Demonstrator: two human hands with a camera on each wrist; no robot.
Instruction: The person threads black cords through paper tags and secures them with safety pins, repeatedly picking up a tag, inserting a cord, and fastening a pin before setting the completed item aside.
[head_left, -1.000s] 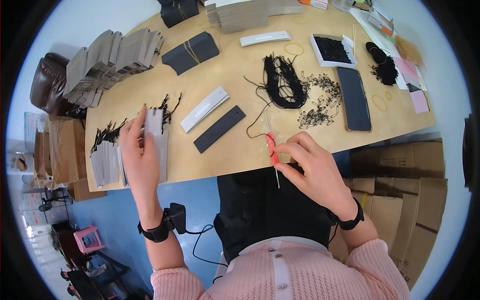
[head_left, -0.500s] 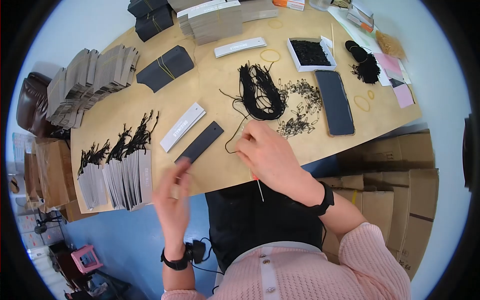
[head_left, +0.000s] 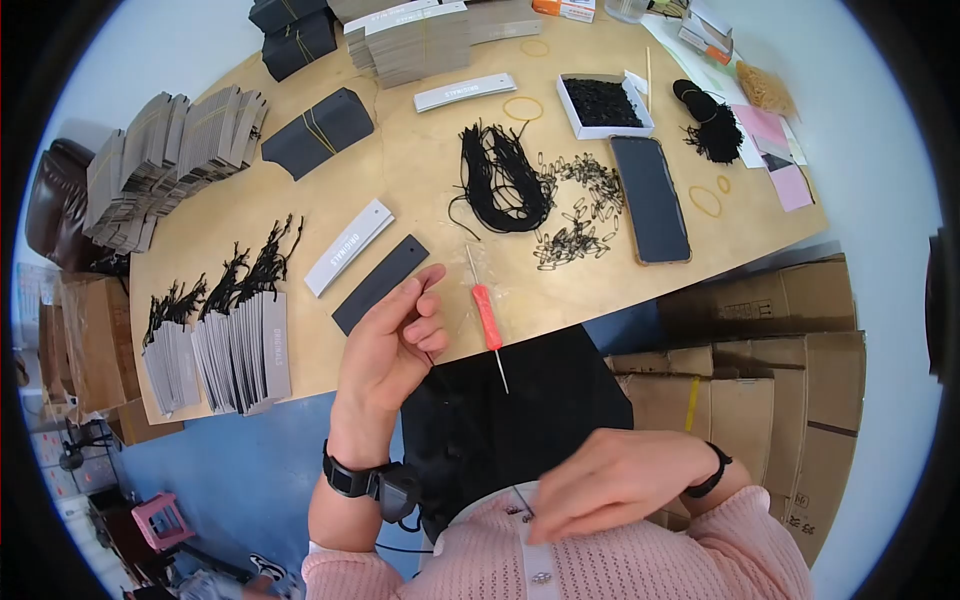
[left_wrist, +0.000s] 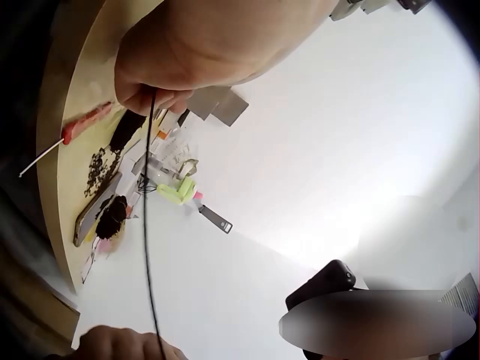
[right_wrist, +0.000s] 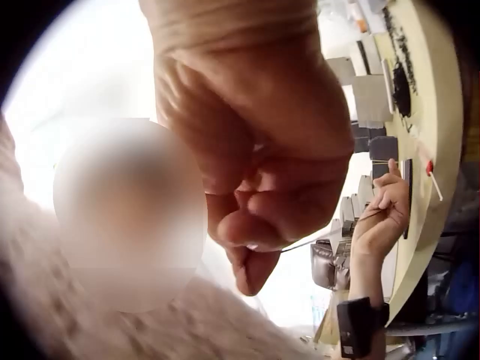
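Note:
A thin black cord [left_wrist: 146,225] runs taut between my two hands. My left hand [head_left: 388,340] holds one end in curled fingers, over the table's front edge near a dark strip-shaped tag [head_left: 380,285]. My right hand [head_left: 615,480] pinches the other end close to the pink knit top; in the right wrist view its thumb and fingertips [right_wrist: 259,232] meet on the cord. A red-handled tool [head_left: 486,315] with thin metal ends lies between the hands, one end jutting past the table edge. Behind it sits a looped bundle of black cords [head_left: 500,185].
Tags with black strings [head_left: 245,350] stand in rows at the left, beside a white printed tag [head_left: 348,248]. Small wire clips [head_left: 580,215], a phone [head_left: 650,200] and a white box of black pieces [head_left: 605,108] lie at the right. Cardboard boxes [head_left: 740,390] stand below.
My left hand has left the grey tags and moved right. My right hand has taken a cord near the bundle and drawn back toward the body, leaving the red-handled tool uncovered on the table.

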